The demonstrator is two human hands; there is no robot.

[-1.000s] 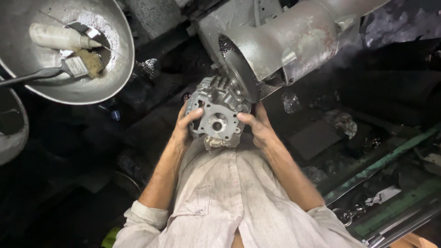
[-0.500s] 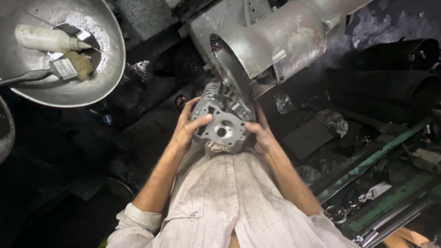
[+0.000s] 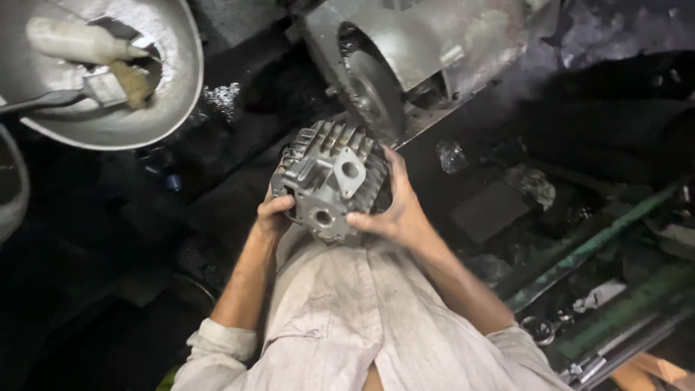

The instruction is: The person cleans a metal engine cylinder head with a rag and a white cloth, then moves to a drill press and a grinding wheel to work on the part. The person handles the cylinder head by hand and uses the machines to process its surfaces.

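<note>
We've got our left hand [image 3: 274,216] wrapped around the lower left edge of a finned grey metal casting [image 3: 329,181], fingers curled tight on it. Our right hand [image 3: 394,210] grips the other side, thumb across the front face and fingers reaching up behind the fins. So the casting sits between both hands, up in front of our pale shirt [image 3: 362,318], tilted with its flat flanged face and two round holes toward us. Just above it, nearly touching the top fins, is the dark grinding wheel [image 3: 375,94] inside a big grey machine housing [image 3: 441,43]. Off to the upper left there's a metal bowl [image 3: 163,108] with a brush [image 3: 87,90] lying in it. Green rails [image 3: 594,239] run along the right side.
</note>
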